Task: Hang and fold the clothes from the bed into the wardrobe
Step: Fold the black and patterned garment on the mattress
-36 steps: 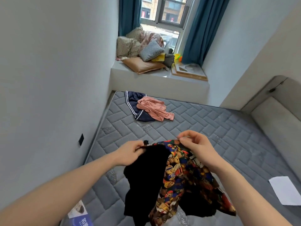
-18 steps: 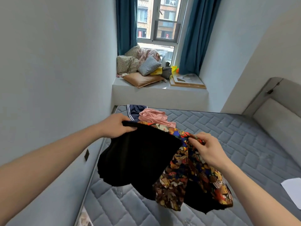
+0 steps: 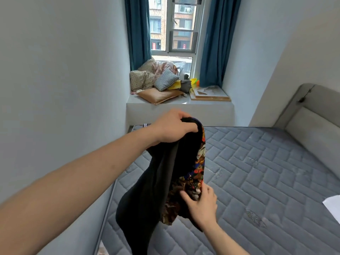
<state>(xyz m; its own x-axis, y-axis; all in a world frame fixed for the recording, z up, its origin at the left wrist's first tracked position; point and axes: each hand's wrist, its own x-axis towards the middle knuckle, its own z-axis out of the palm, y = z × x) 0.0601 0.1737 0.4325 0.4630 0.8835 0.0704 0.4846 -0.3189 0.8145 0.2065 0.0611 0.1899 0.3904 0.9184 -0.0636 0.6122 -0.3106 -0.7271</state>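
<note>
Two bare hands worked one garment [image 3: 161, 173], black outside with a bright cartoon-print side, held in the air above the single grey quilted mattress [image 3: 257, 172]. The left hand [image 3: 171, 127] was raised, its fingers curled tight over the bunched top edge so the cloth hung straight down below it, while the right hand [image 3: 200, 201] sat lower, thumb and fingers pinching the printed fabric near the bottom. One white sheet of paper [image 3: 333, 205] lay at the mattress's right edge, and two blue curtains [image 3: 138, 34] framed the one window.
</note>
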